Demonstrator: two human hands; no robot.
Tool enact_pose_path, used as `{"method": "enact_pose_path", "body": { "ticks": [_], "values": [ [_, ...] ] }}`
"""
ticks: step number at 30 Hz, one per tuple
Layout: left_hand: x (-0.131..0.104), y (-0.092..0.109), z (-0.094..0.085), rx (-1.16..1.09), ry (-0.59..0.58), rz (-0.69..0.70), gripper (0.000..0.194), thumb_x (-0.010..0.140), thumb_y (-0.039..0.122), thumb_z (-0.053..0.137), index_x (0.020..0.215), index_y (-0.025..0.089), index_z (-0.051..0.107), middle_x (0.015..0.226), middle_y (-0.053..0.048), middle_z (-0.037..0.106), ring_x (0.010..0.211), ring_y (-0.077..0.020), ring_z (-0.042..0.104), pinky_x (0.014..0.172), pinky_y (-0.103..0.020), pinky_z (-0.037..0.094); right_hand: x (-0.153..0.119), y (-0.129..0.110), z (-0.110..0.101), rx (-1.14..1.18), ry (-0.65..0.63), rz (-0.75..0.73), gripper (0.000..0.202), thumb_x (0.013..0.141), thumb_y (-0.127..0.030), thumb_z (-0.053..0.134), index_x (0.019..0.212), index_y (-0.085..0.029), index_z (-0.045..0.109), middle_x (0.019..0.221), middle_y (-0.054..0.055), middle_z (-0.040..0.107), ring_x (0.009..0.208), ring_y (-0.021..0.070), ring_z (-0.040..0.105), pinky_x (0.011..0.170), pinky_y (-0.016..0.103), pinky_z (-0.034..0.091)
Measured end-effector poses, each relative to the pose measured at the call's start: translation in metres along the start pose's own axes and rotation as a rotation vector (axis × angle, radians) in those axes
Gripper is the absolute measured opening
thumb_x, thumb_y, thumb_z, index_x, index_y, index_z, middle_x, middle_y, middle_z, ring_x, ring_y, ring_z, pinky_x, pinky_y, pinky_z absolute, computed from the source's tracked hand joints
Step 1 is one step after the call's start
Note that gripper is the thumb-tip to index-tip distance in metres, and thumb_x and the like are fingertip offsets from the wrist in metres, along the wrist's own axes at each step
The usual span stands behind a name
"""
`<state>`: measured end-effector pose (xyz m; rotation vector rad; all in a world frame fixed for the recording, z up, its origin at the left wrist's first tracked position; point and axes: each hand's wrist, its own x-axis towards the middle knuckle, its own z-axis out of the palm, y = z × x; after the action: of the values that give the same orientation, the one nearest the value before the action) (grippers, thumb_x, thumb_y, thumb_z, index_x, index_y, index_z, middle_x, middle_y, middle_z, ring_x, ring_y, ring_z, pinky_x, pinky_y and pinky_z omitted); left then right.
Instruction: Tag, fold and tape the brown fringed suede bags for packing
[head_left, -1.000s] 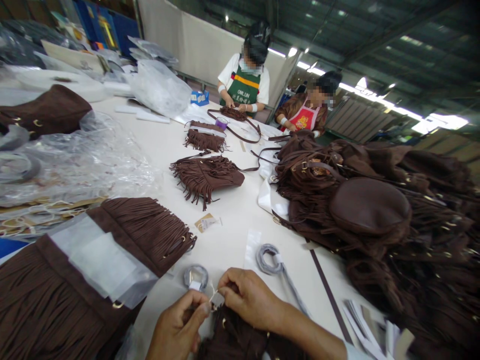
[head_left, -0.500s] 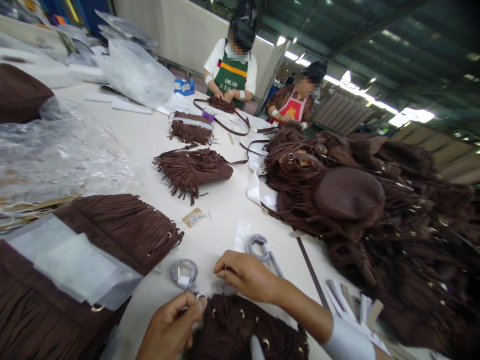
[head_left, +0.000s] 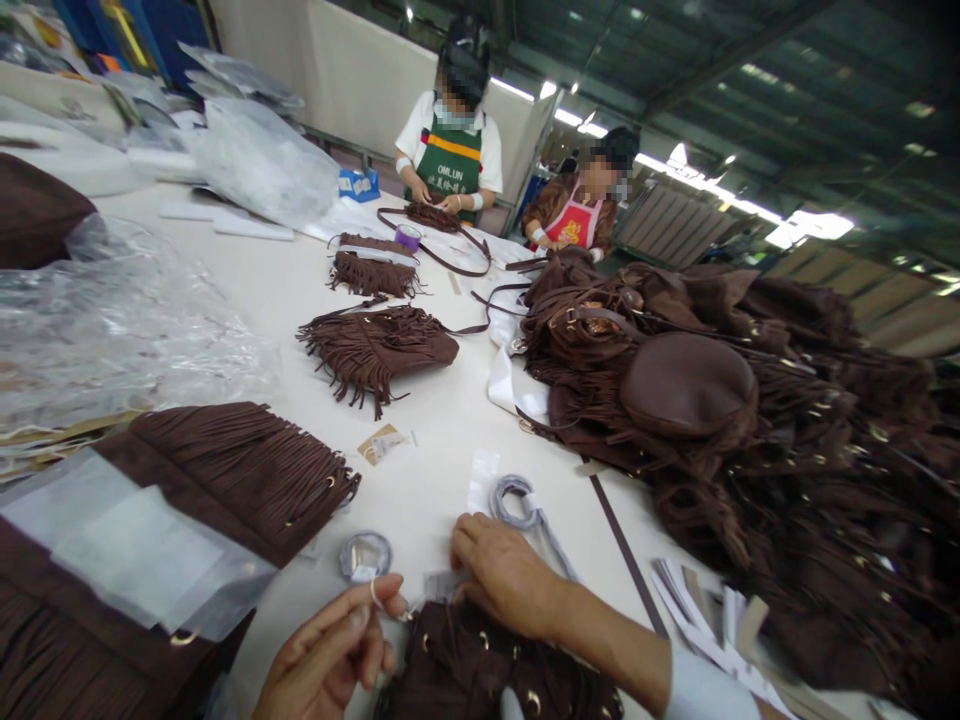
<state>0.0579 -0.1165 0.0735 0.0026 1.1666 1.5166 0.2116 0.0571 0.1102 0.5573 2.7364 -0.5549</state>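
My left hand [head_left: 330, 640] pinches a thin white string loop [head_left: 377, 594] between thumb and forefinger, at the left end of a dark brown suede bag [head_left: 465, 665] with gold eyelets. My right hand [head_left: 506, 575] is closed over the bag's upper edge, fingers curled down and their tips hidden. What it grips, if anything, I cannot make out. A small clear plastic piece [head_left: 439, 584] lies just left of those fingers. Beyond my hands are two coiled, grey-wrapped straps, one on the left [head_left: 364, 556] and one on the right [head_left: 514, 500].
Fringed brown bags [head_left: 240, 470] with plastic sheets lie at left, near crumpled clear bags [head_left: 127, 310]. Another fringed bag [head_left: 382, 350] and a tan tag [head_left: 379, 443] lie mid-table. A big bag pile [head_left: 690, 390] fills the right, by paper strips [head_left: 705, 620]. Two co-workers [head_left: 450, 160] work opposite.
My left hand has turned and lifted slightly, so the white string loop now shows. My right hand has shifted a little right and down, its fingers lower against the bag.
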Motion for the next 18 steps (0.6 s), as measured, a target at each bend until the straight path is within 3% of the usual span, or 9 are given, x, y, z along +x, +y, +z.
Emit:
{"method": "enact_pose_path", "body": {
  "ticks": [2,5,7,10,12,15,18],
  "values": [
    [0.005,0.000,-0.004,0.066,-0.056,-0.013,0.061,0.071,0.051,0.077,0.118,0.013,0.068,0.087,-0.009,0.074,0.047,-0.0087,0.052,0.057,-0.028,0.052,0.000,0.001,-0.002,0.052,-0.021,0.018,0.019,0.081,-0.018,0.063,0.100,-0.018,0.058,0.102,0.007,0.061,0.094,0.0214,0.056,0.078,0.030,0.040],
    [0.016,-0.005,-0.010,0.257,-0.153,-0.100,0.090,0.075,0.064,0.068,0.143,0.010,0.045,0.057,-0.005,0.069,0.034,-0.0119,0.052,0.036,-0.020,0.038,0.001,0.000,-0.012,0.196,-0.015,0.077,0.018,0.082,-0.019,0.063,0.099,-0.020,0.059,0.084,0.001,0.064,0.075,0.0166,0.058,0.064,0.025,0.036],
    [0.021,-0.009,-0.011,0.344,-0.215,-0.170,0.101,0.075,0.070,0.064,0.151,0.011,0.032,0.044,-0.002,0.062,0.028,-0.0134,0.049,0.029,-0.016,0.026,0.003,-0.004,-0.022,0.316,0.035,0.083,0.020,0.084,-0.021,0.065,0.103,-0.022,0.060,0.081,-0.002,0.065,0.072,0.0148,0.059,0.063,0.023,0.036],
    [0.025,-0.011,-0.005,0.416,-0.219,-0.179,0.102,0.075,0.062,0.067,0.154,0.013,0.023,0.043,0.000,0.062,0.027,-0.0116,0.046,0.029,-0.015,0.026,0.009,-0.014,-0.034,0.440,0.090,-0.033,0.021,0.086,-0.019,0.064,0.106,-0.023,0.064,0.091,-0.001,0.068,0.078,0.0135,0.062,0.070,0.021,0.040],
    [0.024,-0.010,0.001,0.465,-0.134,-0.104,0.101,0.070,0.053,0.074,0.152,0.015,0.030,0.054,0.001,0.066,0.031,-0.0104,0.048,0.030,-0.016,0.027,0.014,-0.021,-0.037,0.485,0.097,-0.123,0.020,0.086,-0.014,0.063,0.104,-0.023,0.067,0.096,-0.001,0.069,0.084,0.0133,0.063,0.076,0.020,0.042],
    [0.019,-0.004,0.010,0.599,-0.009,0.067,0.081,0.065,0.042,0.077,0.139,0.017,0.052,0.069,0.001,0.069,0.042,-0.0105,0.053,0.036,-0.018,0.033,0.022,-0.028,-0.034,0.532,0.101,-0.201,0.025,0.087,-0.010,0.059,0.105,-0.024,0.070,0.100,0.000,0.070,0.093,0.0135,0.064,0.085,0.020,0.043],
    [0.013,0.004,0.018,0.864,0.059,0.246,0.062,0.067,0.039,0.074,0.126,0.023,0.065,0.075,0.000,0.073,0.064,-0.0187,0.066,0.058,-0.024,0.047,0.027,-0.029,-0.031,0.527,0.053,-0.223,0.029,0.086,-0.009,0.058,0.104,-0.027,0.073,0.100,0.000,0.070,0.095,0.0144,0.064,0.087,0.021,0.043]
  ]
}}
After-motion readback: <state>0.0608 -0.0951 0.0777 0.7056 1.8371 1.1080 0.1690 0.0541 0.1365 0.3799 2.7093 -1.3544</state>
